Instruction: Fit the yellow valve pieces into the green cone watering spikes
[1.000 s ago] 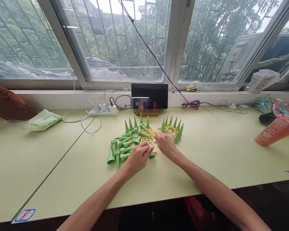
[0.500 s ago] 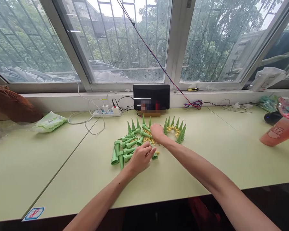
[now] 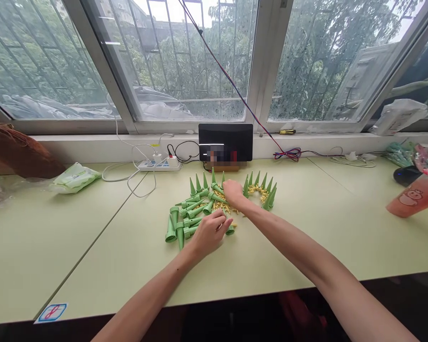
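My left hand (image 3: 211, 230) is closed round a green plant-watering spike (image 3: 230, 231), whose wide open end shows below the fingers. Beyond it, my right hand (image 3: 232, 191) is curled over the far side of a heap of small yellow pieces (image 3: 219, 205); its fingertips are hidden, so what they pinch cannot be made out. More green spikes (image 3: 190, 209) lie in a loose pile left of my hands. Several spikes stand point up at the back left (image 3: 199, 182), and others form an arc (image 3: 270, 190) on the right around more yellow pieces (image 3: 257, 194).
A dark screen (image 3: 225, 142) stands behind the spikes by the window. To its left are a power strip (image 3: 160, 165) with white cables and a green-white packet (image 3: 76, 178). Bundled wires (image 3: 288, 154) lie at the back. A pink cup (image 3: 410, 194) leans at the right.
The view has shifted slightly. Both hands stay almost where they were, the left still round the green spike and the right still over the yellow pieces.
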A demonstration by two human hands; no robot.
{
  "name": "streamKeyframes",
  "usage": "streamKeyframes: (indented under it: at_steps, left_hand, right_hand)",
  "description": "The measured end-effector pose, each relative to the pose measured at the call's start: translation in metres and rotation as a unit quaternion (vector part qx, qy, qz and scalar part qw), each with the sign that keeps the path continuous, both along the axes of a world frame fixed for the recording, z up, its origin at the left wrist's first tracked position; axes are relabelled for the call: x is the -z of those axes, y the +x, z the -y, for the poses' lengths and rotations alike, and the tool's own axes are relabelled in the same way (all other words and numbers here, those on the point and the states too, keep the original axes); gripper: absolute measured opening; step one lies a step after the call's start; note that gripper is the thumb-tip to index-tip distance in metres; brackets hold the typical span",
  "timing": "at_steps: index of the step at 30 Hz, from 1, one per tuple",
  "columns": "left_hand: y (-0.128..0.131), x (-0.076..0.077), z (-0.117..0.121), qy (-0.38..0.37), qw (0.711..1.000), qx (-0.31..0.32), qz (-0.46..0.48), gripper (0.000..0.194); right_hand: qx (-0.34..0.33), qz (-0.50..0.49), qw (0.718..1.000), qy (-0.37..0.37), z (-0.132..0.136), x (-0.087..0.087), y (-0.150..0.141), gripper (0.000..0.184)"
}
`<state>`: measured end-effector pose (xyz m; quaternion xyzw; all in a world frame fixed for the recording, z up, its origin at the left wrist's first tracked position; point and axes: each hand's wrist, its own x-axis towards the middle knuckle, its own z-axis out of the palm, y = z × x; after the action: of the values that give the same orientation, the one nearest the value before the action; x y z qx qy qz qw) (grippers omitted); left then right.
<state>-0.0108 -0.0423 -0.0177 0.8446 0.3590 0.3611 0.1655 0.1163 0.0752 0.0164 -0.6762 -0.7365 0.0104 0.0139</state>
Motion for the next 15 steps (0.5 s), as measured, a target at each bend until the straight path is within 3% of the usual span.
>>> streamKeyframes:
  at_steps: [15]
  left_hand:
    - [0.0, -0.0008, 0.0004, -0.015, 1.0, 0.008, 0.006, 0.044]
  right_hand:
    - [0.008, 0.0, 1.0, -0.017, -0.0051, 0.0013, 0.0065, 0.019]
